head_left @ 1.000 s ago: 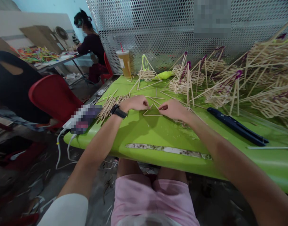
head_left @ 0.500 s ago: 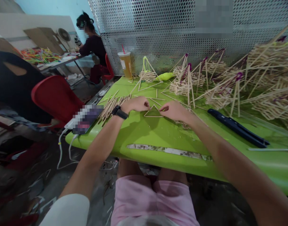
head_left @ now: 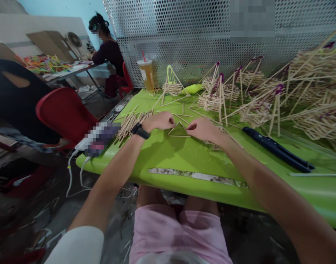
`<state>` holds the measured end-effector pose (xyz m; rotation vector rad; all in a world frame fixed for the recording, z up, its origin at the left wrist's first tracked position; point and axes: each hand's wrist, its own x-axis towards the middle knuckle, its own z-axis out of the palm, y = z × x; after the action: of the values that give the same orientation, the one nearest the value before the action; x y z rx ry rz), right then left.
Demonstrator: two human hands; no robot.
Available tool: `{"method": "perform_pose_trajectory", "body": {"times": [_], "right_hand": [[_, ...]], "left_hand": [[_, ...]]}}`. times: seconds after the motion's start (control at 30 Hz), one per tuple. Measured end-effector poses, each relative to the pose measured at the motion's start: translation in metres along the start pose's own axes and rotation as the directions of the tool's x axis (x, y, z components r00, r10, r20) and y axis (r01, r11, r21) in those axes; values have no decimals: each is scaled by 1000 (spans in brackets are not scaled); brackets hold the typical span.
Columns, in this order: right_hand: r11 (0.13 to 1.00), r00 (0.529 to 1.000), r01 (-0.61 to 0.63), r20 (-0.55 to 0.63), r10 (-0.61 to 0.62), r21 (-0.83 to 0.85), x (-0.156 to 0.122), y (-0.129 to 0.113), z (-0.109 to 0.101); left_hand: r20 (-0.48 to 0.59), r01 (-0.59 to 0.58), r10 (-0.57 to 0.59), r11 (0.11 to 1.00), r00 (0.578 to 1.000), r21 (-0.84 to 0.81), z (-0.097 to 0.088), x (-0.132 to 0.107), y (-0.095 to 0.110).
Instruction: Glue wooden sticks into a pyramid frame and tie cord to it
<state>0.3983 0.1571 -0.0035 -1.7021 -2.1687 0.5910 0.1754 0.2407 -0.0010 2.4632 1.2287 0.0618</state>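
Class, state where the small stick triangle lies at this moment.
In the head view, the stick triangle lies on the green table, mid-frame, between the left hand and right hand.

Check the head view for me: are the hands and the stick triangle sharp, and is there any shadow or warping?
Head view: left hand, right hand and the stick triangle between them fairly sharp, evenly lit; soft shadow on the green table under the left forearm; frame edges stretched and smeared.

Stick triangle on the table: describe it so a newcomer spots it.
On the green table, look between the left hand and right hand. The triangle lies flat there: three thin sticks, unlike the loose stick pile by the left wrist or the standing frames behind.
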Motion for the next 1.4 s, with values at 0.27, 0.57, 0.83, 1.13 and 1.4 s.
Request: {"method": "perform_pose_trajectory", "body": {"times": [0.27,0.57,0.83,1.13,1.4], "right_hand": [[1000,1000,-10,7,10,11,-2,-2,0],[1000,1000,5,13,-4,-5,-2,-1,-1],[999,1000,-6,4,6,-45,-3,-4,-3],[997,999,-46,3,46,-67,-2,-5,-4],[999,999,-33,-27,33,-20,1,2,0]], "left_hand": [[9,-18,18,1000,1000,-21,-1,0,0],[23,-22,23,1000,999,-15,-1,-1,0],[-38,-63,62,998,997,-25,-2,-2,6],[94,-253,270,954,958,-163,1,-7,26],[113,-240,260,956,959,-168,-1,-9,28]]}}
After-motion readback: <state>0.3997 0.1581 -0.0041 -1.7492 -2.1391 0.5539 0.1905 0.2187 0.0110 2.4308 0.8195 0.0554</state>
